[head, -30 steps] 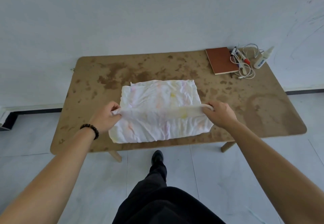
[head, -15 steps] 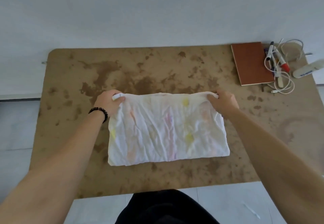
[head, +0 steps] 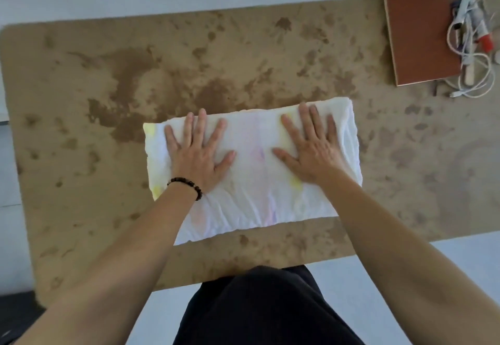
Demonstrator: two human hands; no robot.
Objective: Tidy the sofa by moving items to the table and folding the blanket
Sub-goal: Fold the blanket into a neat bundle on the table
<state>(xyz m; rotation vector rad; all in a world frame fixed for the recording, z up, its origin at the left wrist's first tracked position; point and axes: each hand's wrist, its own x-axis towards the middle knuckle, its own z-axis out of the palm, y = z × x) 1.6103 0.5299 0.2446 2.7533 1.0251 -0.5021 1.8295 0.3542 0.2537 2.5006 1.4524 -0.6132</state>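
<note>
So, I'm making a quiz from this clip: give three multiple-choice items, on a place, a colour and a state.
1. Where on the table is the notebook? A far right B far left C near edge
2. The notebook's colour? A blue B reddish-brown C green
3. How do the left hand and right hand meet the blanket? A pressing flat B pinching corners C lifted clear
1 A: it lies at the far right corner. 2 B: its cover shows reddish-brown. 3 A: both palms lie flat, fingers spread.

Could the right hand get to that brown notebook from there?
Probably yes: the right hand lies flat on the folded blanket, holding nothing, and only bare table separates it from the brown notebook.
</note>
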